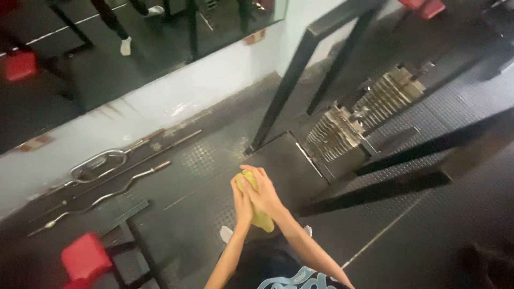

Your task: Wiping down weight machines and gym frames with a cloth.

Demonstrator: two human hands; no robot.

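Both of my hands are pressed together in front of my chest around a yellow-green cloth (pixel 262 219). My left hand (pixel 242 202) clasps the cloth from the left side. From the right, my right hand (pixel 264 191) folds over it with fingers curled. The cloth's lower end hangs out below my wrists. Beneath my hands lies the dark rubber gym floor (pixel 203 214), with my white shoe tip (pixel 226 233) showing.
A black steel machine frame (pixel 300 69) with chrome weight stacks (pixel 334 134) stands ahead on the right. Curl bars (pixel 101 195) lie on the floor along the white wall base. A red padded seat (pixel 84 258) sits at lower left. A wall mirror (pixel 80 48) reflects someone's legs.
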